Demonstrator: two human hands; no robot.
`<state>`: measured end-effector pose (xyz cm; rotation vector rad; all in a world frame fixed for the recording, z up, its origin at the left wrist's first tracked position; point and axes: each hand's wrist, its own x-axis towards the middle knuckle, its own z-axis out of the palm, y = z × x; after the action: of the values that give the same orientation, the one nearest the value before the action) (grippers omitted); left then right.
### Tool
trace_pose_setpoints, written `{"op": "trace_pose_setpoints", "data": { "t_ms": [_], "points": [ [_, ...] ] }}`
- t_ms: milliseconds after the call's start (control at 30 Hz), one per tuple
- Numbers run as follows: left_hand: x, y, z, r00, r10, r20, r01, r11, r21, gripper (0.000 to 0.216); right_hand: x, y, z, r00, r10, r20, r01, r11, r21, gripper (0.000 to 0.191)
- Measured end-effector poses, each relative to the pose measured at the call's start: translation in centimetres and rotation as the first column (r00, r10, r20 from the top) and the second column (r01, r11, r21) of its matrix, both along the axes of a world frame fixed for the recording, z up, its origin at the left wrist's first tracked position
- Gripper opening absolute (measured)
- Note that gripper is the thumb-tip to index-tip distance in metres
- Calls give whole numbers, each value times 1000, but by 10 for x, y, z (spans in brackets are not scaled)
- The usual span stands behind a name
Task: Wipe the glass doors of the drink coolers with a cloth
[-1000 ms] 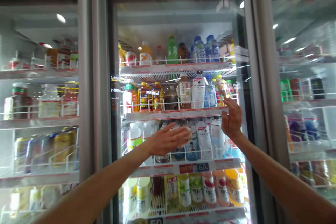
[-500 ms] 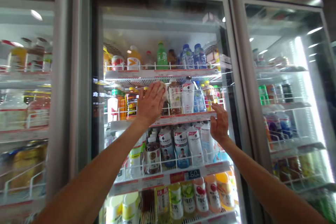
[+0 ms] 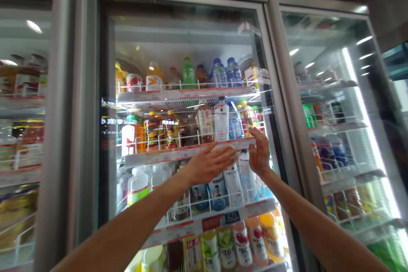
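Note:
My left hand (image 3: 212,163) lies flat against the closed glass door (image 3: 185,25) of a drinks cooler, in front of the second shelf's lower edge. Under its fingers a pale cloth (image 3: 227,147) is pressed to the pane, mostly hidden. To the right, my right hand (image 3: 259,153) rests with fingertips at the glass, thumb apart from the fingers, holding nothing. Behind the pane stand white-labelled bottles (image 3: 221,119), partly covered by the hands.
Metal door frames (image 3: 60,114) flank the pane on the left, and another frame (image 3: 287,93) stands on the right. A green bottle (image 3: 188,72) is on the top shelf. Fruit drink bottles (image 3: 242,244) line a lower shelf. Lights reflect in the glass.
My left hand has swept down and to the right across the glass with the cloth, closer to my right hand. The right hand stays at nearly the same spot; the view has shifted slightly.

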<state>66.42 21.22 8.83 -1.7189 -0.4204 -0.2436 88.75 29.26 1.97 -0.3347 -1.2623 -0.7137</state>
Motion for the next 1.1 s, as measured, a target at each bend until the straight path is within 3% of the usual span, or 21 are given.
{"op": "trace_pose_setpoints", "data": {
  "t_ms": [33,67,167,233,333,400,500,567,633,700,767,900,933,1000,1100],
  "points": [
    [6,2,3,1000,12,17,-12,1000,-19,48,0,-1,0,1000,14,2,-14,1000,-1,40],
    [12,4,8,991,25,130,-24,1000,-13,48,0,-4,1,1000,30,1,-30,1000,1,40],
    [31,12,31,858,-3,513,-18,999,36,51,-4,-19,6,993,119,-6,-119,993,16,40],
    [43,18,37,834,-41,550,33,999,24,62,-12,-30,15,978,209,22,-209,978,5,41],
    [48,21,28,843,-73,533,85,996,2,80,-32,-42,30,960,278,36,-274,958,-84,47],
    [35,16,15,838,-71,540,72,997,19,85,-51,-46,40,980,195,41,-184,966,-182,47],
    [-5,3,-6,865,-42,500,12,998,64,88,-89,-53,49,990,-66,124,103,941,-321,49],
    [-35,-7,-20,859,-39,511,-19,994,108,88,-116,-57,53,968,-199,156,242,909,-340,57],
    [-59,-14,-33,818,-61,572,-41,986,163,81,-133,-56,57,951,-259,169,300,907,-295,62],
    [-73,-16,-43,774,-86,627,-57,977,204,71,-124,-45,63,940,-291,177,328,913,-242,60],
    [-78,-15,-50,752,-101,652,-64,972,225,65,-85,-26,70,938,-324,124,345,910,-231,57],
    [-73,-13,-49,731,-118,672,-49,973,224,65,6,2,76,886,-421,-197,340,876,-341,56],
    [-71,-13,-48,721,-125,681,-36,975,217,66,10,3,72,877,-435,-204,351,870,-347,56],
    [-67,-15,-45,696,-140,704,-3,980,199,67,-12,-5,57,886,-446,-125,394,868,-302,56],
    [-64,-19,-54,655,-157,739,41,984,173,65,-70,-25,30,873,-445,202,469,879,-91,56]
  ]
}}
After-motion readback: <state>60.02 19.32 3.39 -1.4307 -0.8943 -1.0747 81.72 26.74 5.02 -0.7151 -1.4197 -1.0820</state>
